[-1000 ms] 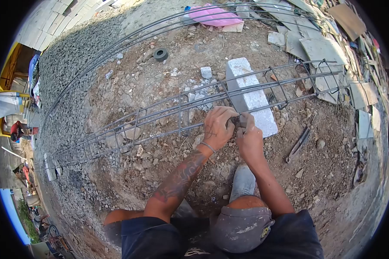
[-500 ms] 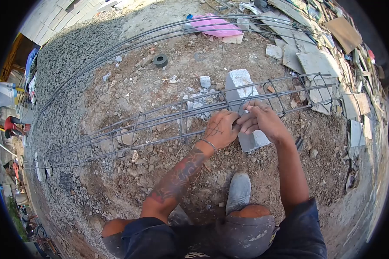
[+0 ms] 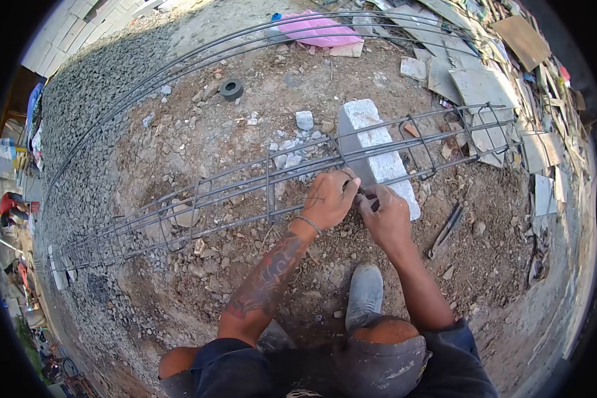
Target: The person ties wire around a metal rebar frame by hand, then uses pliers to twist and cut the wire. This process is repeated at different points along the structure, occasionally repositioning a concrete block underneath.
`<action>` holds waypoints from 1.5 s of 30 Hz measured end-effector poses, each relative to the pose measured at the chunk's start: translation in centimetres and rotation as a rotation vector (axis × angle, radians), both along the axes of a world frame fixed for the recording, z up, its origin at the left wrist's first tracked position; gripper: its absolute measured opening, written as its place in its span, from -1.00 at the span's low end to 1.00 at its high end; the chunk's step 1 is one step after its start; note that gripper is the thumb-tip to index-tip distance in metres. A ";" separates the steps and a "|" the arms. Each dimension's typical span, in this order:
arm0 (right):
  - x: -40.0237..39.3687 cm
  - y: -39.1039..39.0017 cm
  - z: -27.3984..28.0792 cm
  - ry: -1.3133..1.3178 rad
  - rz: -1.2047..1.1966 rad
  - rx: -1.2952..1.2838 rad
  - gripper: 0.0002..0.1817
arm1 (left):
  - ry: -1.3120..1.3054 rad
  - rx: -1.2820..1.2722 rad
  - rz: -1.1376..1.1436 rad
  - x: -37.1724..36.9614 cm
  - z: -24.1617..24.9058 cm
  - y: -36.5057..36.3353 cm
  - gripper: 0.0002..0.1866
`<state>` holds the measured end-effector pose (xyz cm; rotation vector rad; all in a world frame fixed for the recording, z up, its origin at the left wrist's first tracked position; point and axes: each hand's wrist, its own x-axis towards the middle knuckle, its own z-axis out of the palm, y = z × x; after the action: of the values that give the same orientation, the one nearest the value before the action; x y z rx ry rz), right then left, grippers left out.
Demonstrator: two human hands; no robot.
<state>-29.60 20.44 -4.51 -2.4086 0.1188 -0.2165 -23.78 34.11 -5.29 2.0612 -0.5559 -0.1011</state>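
Observation:
A long rebar cage (image 3: 270, 189), with thin stirrups around its bars, runs across the view and rests over a pale concrete block (image 3: 371, 142). My left hand (image 3: 330, 199) is closed at the near lower bar, beside a stirrup just left of the block. Close against it, my right hand (image 3: 385, 217) is also closed, its thumb and fingers pinched in front of the block. Whatever is between the fingers is too small to make out. On the dirt right of my right forearm lies a dark pair of pincers (image 3: 448, 229).
Loose long bars (image 3: 199, 58) arc across the back. A dark roll (image 3: 231, 89) sits on the rubble, and a pink plastic sheet (image 3: 318, 30) lies behind. Broken boards (image 3: 487, 93) are piled at right, gravel (image 3: 99, 93) at left. Another person (image 3: 12, 207) is at far left.
My right hand has come down and left from the upper bars to beside my left hand, its fingers now curled in. The pincers show more fully. The whole view has shifted slightly.

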 end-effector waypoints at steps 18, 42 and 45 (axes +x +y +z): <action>13.6 -0.1 -3.3 -0.273 0.464 -0.280 -0.74 | 0.114 -0.085 0.126 -1.0 -0.8 0.1 -0.72; -6.4 -31.0 -14.9 0.273 0.676 -0.973 -0.73 | 0.411 0.124 -0.074 1.0 1.7 2.1 -0.71; -5.7 -31.5 -15.2 0.257 0.717 -0.903 -0.75 | 0.410 0.232 -0.069 1.0 1.9 2.3 -0.71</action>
<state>-35.30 -11.04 -19.72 -3.1449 -0.8928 0.4735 -22.83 36.43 -3.35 2.1618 -0.3720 -0.6392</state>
